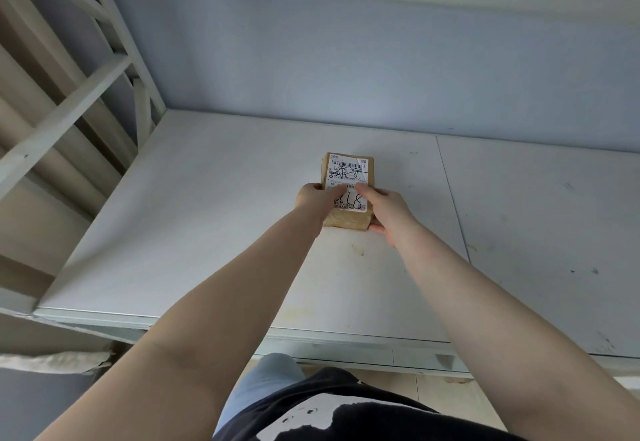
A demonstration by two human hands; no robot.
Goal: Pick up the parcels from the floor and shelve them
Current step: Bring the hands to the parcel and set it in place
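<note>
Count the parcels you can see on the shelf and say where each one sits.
1. A small brown paper-wrapped parcel with a white label lies near the middle of the pale shelf board, between both hands.

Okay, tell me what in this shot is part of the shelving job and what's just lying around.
Part of the job:
brown parcel
white shelf board
left hand
right hand

Just there:
shelf frame braces
blue-grey back wall
crumpled white wrapping
</note>
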